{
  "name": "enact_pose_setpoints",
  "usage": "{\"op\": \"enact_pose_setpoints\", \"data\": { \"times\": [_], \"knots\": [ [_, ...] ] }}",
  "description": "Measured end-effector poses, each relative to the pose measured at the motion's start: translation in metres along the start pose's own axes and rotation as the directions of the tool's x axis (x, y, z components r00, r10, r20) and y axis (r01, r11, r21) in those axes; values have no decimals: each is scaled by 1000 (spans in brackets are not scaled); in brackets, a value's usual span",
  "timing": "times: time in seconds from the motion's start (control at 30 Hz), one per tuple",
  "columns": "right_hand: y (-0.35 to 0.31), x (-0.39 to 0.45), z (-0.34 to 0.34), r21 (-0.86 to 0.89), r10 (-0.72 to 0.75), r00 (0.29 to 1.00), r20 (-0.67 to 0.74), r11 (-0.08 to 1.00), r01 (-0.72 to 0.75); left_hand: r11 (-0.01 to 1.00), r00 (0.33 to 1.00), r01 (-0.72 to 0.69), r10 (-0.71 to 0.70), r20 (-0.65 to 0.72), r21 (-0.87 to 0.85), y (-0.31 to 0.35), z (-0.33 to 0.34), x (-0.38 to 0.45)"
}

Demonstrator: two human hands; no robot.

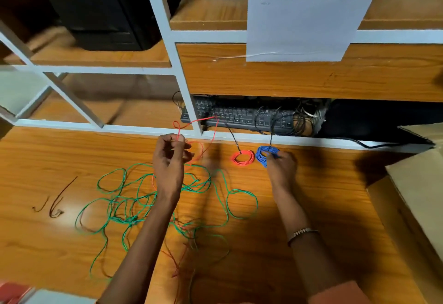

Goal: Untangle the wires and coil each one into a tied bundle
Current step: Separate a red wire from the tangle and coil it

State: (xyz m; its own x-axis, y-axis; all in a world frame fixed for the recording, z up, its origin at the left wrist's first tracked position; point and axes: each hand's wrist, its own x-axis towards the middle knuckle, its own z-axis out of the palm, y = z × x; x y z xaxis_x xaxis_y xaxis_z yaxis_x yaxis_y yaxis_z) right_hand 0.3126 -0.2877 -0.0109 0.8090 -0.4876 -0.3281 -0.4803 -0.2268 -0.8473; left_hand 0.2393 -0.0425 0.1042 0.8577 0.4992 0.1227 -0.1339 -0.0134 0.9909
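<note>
A loose green wire [153, 198] lies tangled in many loops on the wooden table [48, 160]. My left hand [169, 160] is raised above the tangle and pinches a loose red wire [206, 133] that loops up toward the shelf frame. A coiled red bundle [242, 157] lies flat near the shelf edge. Right beside it sits a coiled blue bundle [266, 154], and my right hand [281, 167] rests on it with the fingertips gripping its near side. More red wire [177, 263] trails under the green tangle near my left forearm.
A white shelf frame [191, 102] stands at the back of the table. A black keyboard [239, 115] with dark cables sits under the lower shelf. A cardboard box [412, 196] fills the right side. A sheet of paper [304, 16] hangs from the shelf above.
</note>
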Motion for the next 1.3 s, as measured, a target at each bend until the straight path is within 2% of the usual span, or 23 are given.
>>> {"op": "enact_pose_setpoints", "data": {
  "times": [0.07,0.17,0.23,0.27,0.33,0.4,0.47,0.5,0.63,0.7,0.77,0.87,0.93,1.03,1.13,1.23,1.3],
  "knots": [
    [-24,-29,6,157,-127,968,217,983,94,1000,997,30,-30,64,3,14,-7,-9],
    [-64,-74,17,288,-365,792,489,925,248,998,975,35,-44,217,48,31,-22,-27],
    [-86,-99,20,302,-462,662,590,887,350,998,961,6,-23,275,63,40,-35,-36],
    [-96,-108,20,291,-483,638,600,874,389,997,966,-17,-4,258,77,42,-42,-39],
    [-111,-119,15,307,-504,654,564,863,401,984,985,-86,60,160,159,42,-62,-39],
    [-125,-126,7,353,-513,687,515,857,376,923,989,-147,138,52,357,37,-84,-33],
    [-142,-137,1,386,-560,678,477,826,411,817,975,-153,215,-47,556,34,-113,-30],
    [-151,-141,-1,391,-586,678,445,808,441,815,966,-133,233,-109,564,34,-127,-28],
    [-179,-150,-5,427,-610,745,269,769,475,960,901,-26,144,-410,280,29,-178,-23],
    [-187,-156,-2,407,-578,773,260,792,455,988,892,25,47,-450,154,27,-200,-20],
    [-187,-161,5,386,-545,790,281,818,427,991,901,122,-88,-425,53,27,-213,-17],
    [-184,-167,30,345,-513,782,353,849,401,963,914,268,-261,-312,-20,31,-223,-10],
    [-183,-171,51,288,-480,766,428,876,387,913,898,407,-393,-201,33,30,-224,0],
    [-189,-180,79,250,-460,722,517,888,386,784,826,553,-560,-65,280,19,-224,19],
    [-195,-177,108,234,-431,644,632,898,372,664,814,481,-581,-10,573,5,-230,24],
    [-184,-172,126,-8,-362,575,734,842,539,574,855,328,-518,22,750,-6,-231,2],
    [-171,-177,129,-63,-349,536,769,793,606,509,857,236,-511,70,828,-12,-229,-24]
  ]
}}
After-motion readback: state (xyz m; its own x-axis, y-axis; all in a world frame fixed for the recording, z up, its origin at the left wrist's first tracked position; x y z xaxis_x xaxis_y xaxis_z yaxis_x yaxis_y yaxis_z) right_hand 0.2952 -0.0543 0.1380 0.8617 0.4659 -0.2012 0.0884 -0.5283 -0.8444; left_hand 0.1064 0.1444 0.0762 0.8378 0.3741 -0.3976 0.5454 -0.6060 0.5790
